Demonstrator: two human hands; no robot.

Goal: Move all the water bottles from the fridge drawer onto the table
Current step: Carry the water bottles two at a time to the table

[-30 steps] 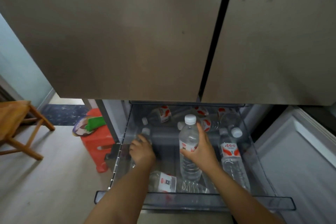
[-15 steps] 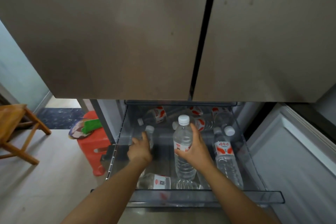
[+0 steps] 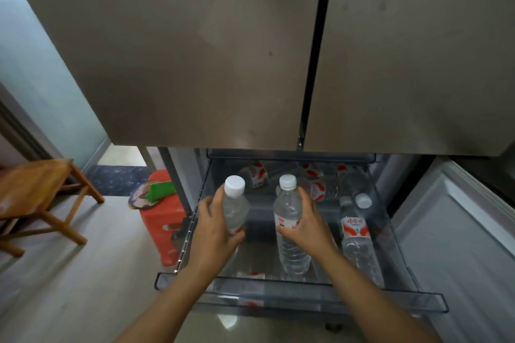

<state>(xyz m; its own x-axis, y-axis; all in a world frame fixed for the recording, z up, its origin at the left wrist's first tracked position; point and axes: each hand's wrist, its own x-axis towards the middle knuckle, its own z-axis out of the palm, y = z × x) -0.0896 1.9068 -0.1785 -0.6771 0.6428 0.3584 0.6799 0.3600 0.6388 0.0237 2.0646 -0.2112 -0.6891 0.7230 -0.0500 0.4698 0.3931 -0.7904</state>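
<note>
— Since a moment ago, the left hand point(image 3: 216, 227) has lifted a bottle point(image 3: 235, 207) upright, fingers wrapped round it, lower centre.

— And the right hand point(image 3: 306, 224)?

— Clasping a taller bottle point(image 3: 288, 213) above the drawer point(image 3: 320, 294); another bottle point(image 3: 356, 242) lies at its right.

left hand point(image 3: 216, 227): bare, no glove, no ring i can spot
right hand point(image 3: 308, 224): same deal, bare, no ring
wrists: no watch, no band
forearms: uncovered all the way to the bottom edge, no sleeve showing
nails: short, plain
</note>
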